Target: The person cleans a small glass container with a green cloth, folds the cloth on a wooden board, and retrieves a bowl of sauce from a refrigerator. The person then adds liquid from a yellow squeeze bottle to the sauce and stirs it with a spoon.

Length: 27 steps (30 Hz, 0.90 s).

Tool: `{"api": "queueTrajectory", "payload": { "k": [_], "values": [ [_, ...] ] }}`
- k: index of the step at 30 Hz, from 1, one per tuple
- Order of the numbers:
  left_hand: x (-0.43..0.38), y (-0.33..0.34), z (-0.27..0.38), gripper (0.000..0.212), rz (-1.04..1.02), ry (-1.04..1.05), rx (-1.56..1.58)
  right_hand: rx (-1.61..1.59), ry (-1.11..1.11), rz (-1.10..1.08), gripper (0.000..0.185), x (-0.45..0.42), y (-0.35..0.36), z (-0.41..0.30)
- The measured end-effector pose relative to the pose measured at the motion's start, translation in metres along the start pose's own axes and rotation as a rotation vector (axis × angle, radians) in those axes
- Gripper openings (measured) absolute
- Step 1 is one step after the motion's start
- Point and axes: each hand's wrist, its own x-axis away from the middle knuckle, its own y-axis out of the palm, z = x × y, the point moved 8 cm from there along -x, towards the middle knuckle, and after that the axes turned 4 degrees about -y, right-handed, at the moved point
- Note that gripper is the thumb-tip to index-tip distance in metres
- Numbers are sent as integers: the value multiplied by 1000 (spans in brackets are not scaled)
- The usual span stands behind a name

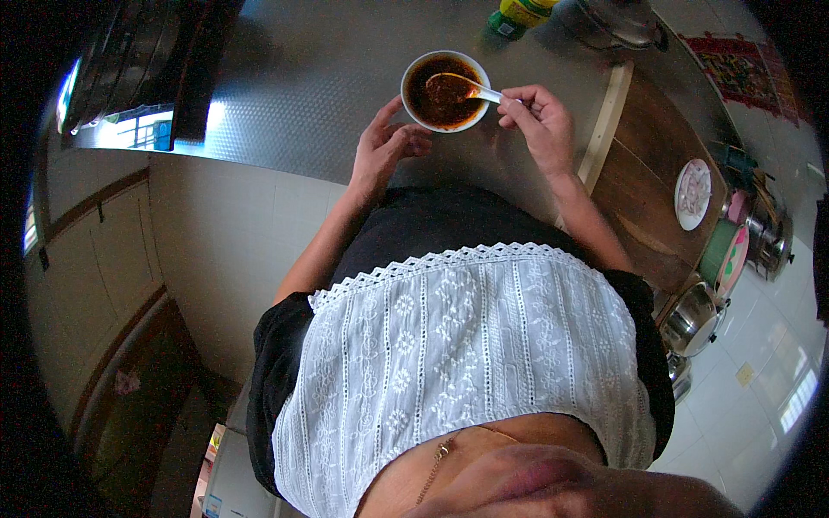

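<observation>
A white bowl (446, 129) of dark reddish-brown sauce rests on the metal countertop (291, 123) in front of me. My right hand (537, 126) grips the handle of a white spoon (487, 94), whose bowl end dips into the sauce. At the near left side of the bowl is my left hand (387, 142), its forefinger at the rim and its other fingers curled; whether the fingertip presses on the bowl is hard to tell. Part of the spoon is hidden under the sauce.
Beyond the bowl lies a green and yellow bottle (511, 22) near a metal pot (612, 22). To the right, a brown wooden board (641, 168) with a pale edge carries a white plate (693, 194) of pale sliced food. Metal pots (690, 320) stand farther right.
</observation>
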Motion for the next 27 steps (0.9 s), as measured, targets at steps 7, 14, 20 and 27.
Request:
{"api": "queueTrajectory", "payload": {
  "k": [7,14,20,27],
  "values": [
    [0,-1,-3,55,0,14,-4,688,-606,8,13,1,16,-57],
    [0,1,-3,53,-4,1,13,792,-750,-71,17,-1,24,-52],
    [-1,-1,-4,53,-1,13,-10,567,-416,-35,12,-6,8,-33],
    [2,1,-1,54,8,7,30,123,32,-86,18,-5,7,16]
  ]
}}
